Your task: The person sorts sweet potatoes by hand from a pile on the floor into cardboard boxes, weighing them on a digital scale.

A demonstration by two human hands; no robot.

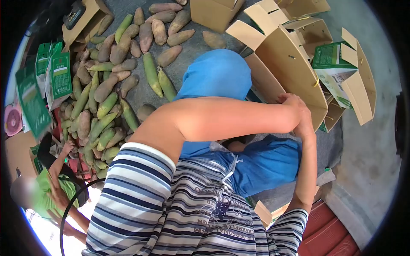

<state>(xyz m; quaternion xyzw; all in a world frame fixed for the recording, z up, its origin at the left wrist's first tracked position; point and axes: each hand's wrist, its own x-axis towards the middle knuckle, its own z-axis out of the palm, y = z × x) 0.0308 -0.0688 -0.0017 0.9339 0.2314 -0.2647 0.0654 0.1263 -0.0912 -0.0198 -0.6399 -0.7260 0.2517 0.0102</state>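
Across my raised knee, my left forearm reaches to the right, where it meets my right hand (302,115) beside an open cardboard box (294,55). The left hand is largely hidden in the overlap, so its fingers cannot be made out. My right hand has its fingers bent together by the box's near side; what they hold, if anything, is hidden. Left of my knees lies a big heap of brown-skinned roots (146,36) and green ones (151,74) on the dark ground.
More open boxes, one green and white (335,64), stand at the right. A plain box (213,15) is at the top. Green cartons (60,77) stand at the left. Below them a person in a green shirt (47,192) reaches toward the heap. Red boards (324,230) are lower right.
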